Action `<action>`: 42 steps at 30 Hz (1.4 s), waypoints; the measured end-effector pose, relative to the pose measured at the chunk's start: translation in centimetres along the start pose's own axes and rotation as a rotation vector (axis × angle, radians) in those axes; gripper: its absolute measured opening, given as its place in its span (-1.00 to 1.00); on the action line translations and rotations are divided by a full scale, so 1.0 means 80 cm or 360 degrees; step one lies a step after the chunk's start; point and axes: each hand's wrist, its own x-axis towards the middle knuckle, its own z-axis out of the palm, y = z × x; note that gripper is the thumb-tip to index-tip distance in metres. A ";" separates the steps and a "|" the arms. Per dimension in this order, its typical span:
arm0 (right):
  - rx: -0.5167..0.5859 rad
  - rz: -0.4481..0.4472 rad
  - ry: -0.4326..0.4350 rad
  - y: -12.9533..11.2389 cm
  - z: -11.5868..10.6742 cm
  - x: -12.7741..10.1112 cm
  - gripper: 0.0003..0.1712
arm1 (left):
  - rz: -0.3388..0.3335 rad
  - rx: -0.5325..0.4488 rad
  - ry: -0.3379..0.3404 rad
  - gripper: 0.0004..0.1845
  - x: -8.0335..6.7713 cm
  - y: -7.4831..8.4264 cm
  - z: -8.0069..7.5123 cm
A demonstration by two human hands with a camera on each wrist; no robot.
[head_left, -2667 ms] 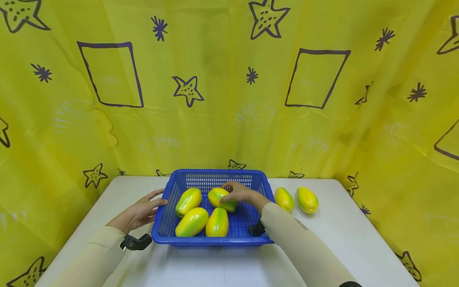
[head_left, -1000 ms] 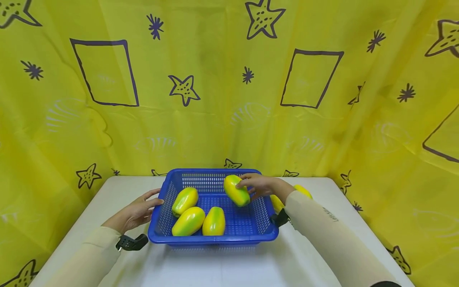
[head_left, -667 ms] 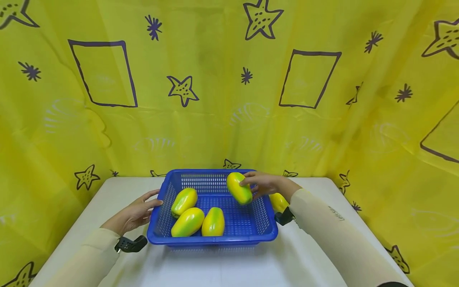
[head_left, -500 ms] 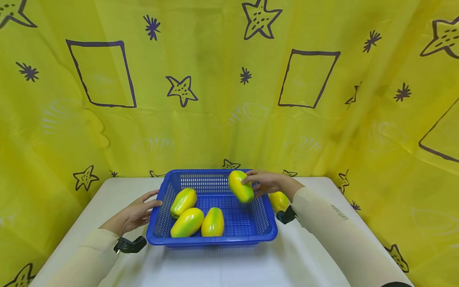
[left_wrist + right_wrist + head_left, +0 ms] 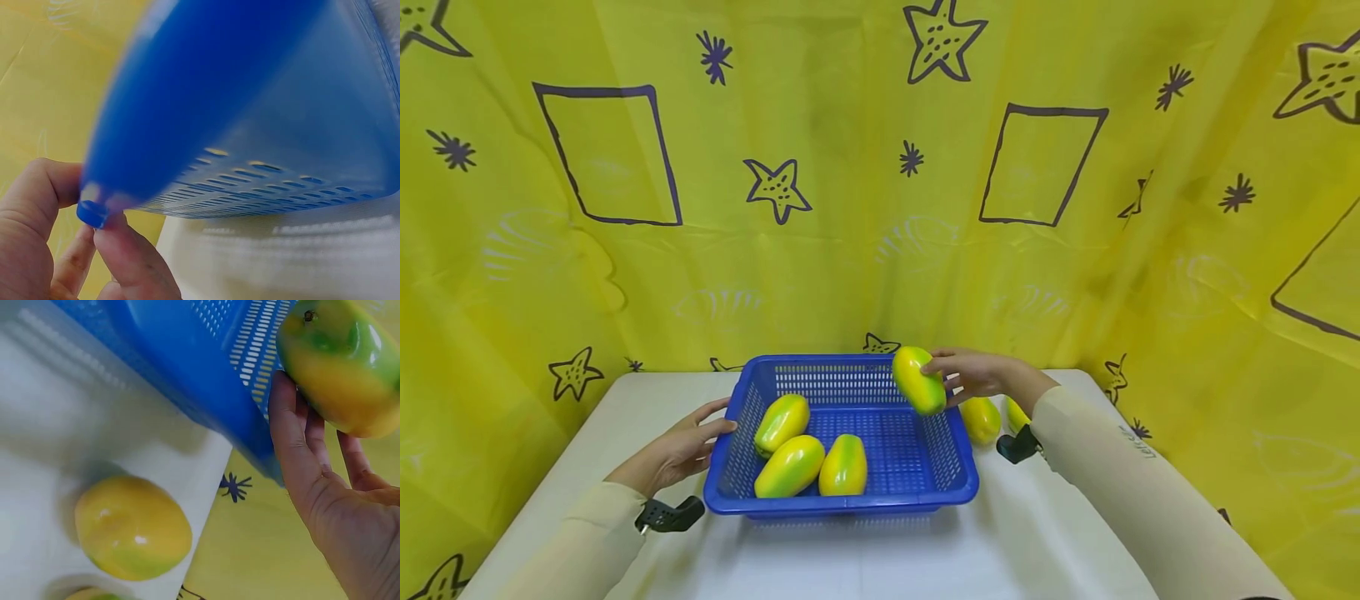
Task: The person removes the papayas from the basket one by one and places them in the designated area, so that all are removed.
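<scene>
A blue plastic basket (image 5: 842,505) with slotted walls stands on the table, with three yellow-green papayas inside, one of them a papaya (image 5: 843,465) near the front. My left hand (image 5: 681,450) pinches the basket's left rim between thumb and fingers; the left wrist view shows the fingertips on the rim (image 5: 206,75). Over the basket's right rear rim my right hand (image 5: 973,375) grips another papaya (image 5: 919,381), raised above the basket floor. In the right wrist view the thumb and fingers (image 5: 289,431) hold this papaya (image 5: 344,369) from beneath and the side.
Right of the basket, on the white table (image 5: 910,567), lie a papaya (image 5: 981,420) and another papaya (image 5: 1017,415) partly hidden by the right arm. A yellow curtain (image 5: 835,275) with drawn stars surrounds the table's back and sides.
My right hand has gripped a papaya in the basket, lifted it and carried it rightward to the right rear rim. The left hand has stayed at the left rim.
</scene>
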 end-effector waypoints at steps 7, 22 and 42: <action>0.0034 -0.0020 0.0010 0.004 -0.015 -0.011 -0.21 | 0.0002 -0.0010 -0.0014 -0.08 -0.001 0.000 -0.001; -0.0037 0.0003 0.0049 0.019 -0.054 -0.041 -0.15 | -0.0002 0.0013 -0.0003 -0.09 0.002 -0.001 -0.002; -0.0058 0.0074 0.0182 0.049 -0.099 -0.070 -0.07 | 0.0027 -0.0027 -0.0045 -0.11 -0.003 0.002 -0.001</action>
